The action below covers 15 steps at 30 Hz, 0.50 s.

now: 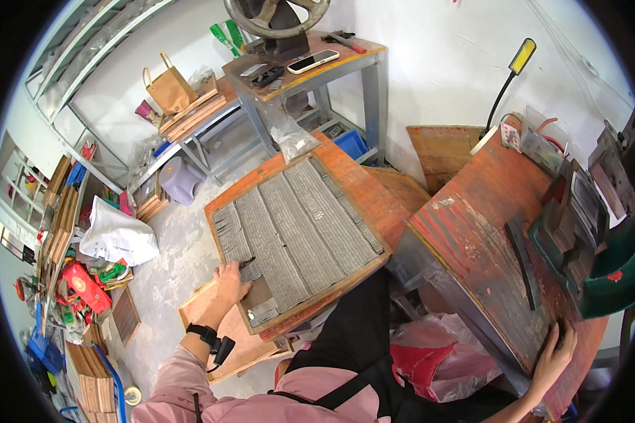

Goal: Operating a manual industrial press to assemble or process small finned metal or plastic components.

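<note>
A shallow wooden tray sits tilted on the orange-brown tabletop before me, packed with rows of small grey metal pieces. My left hand rests at the tray's near left edge, fingers bent and thumb apart, beside a short run of grey pieces and a bare patch of tray bottom. What lies under its fingertips is hard to make out. A black strap with a small device is on my left wrist. My right hand lies with fingers stretched on the worn red-brown bench at the right, near a dark flat bar.
Dark metal blocks and a green curved machine part stand on the right bench. Behind, a small table holds a handwheel press and a phone. Shelving and a white sack line the left; a red plastic bag hangs below the bench.
</note>
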Available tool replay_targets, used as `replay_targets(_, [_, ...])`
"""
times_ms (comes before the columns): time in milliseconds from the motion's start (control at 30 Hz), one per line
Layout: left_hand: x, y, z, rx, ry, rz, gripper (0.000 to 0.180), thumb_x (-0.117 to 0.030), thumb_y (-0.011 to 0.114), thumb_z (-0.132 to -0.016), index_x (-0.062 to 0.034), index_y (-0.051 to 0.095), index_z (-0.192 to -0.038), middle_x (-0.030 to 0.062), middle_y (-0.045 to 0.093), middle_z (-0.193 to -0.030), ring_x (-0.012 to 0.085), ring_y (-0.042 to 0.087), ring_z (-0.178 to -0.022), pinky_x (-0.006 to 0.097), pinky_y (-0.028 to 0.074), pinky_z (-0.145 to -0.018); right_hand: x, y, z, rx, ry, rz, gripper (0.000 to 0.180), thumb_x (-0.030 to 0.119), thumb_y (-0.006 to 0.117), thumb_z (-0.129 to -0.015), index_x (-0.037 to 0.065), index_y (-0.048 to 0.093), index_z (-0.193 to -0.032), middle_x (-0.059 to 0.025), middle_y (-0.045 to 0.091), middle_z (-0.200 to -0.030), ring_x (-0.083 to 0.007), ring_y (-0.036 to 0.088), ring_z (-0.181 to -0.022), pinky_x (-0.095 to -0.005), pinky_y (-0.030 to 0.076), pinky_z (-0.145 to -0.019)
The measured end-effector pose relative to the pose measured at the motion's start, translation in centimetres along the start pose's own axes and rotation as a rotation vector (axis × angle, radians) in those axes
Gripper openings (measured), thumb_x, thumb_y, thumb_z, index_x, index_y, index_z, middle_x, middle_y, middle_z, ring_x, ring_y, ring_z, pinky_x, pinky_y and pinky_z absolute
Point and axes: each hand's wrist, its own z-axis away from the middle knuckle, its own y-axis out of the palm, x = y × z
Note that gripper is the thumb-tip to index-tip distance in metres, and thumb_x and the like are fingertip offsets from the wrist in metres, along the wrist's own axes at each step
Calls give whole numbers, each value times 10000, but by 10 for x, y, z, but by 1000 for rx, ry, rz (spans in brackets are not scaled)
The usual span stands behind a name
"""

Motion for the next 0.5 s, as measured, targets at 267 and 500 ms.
replay_targets(267, [-24, -6, 12, 101, 121, -54, 552, -294, 707, -710, -29, 518, -1156, 179, 526, -1153, 375, 413, -1129, 535, 283, -968, 0, -3, 4, -52, -29, 21, 231, 108, 526, -915, -62, 580, -1062, -219, 577, -1002, -392, 545, -937, -425, 426, -812])
replay_targets(500, [-40, -15, 21, 228, -98, -39, 408, -219, 597, -829, 38, 489, -1127, 244, 542, -1087, 429, 462, -1098, 571, 266, -991, 21, -3, -3, -87, 25, -64, 180, 65, 596, -833, -23, 615, -988, -196, 580, -948, -372, 535, -910, -423, 430, -803])
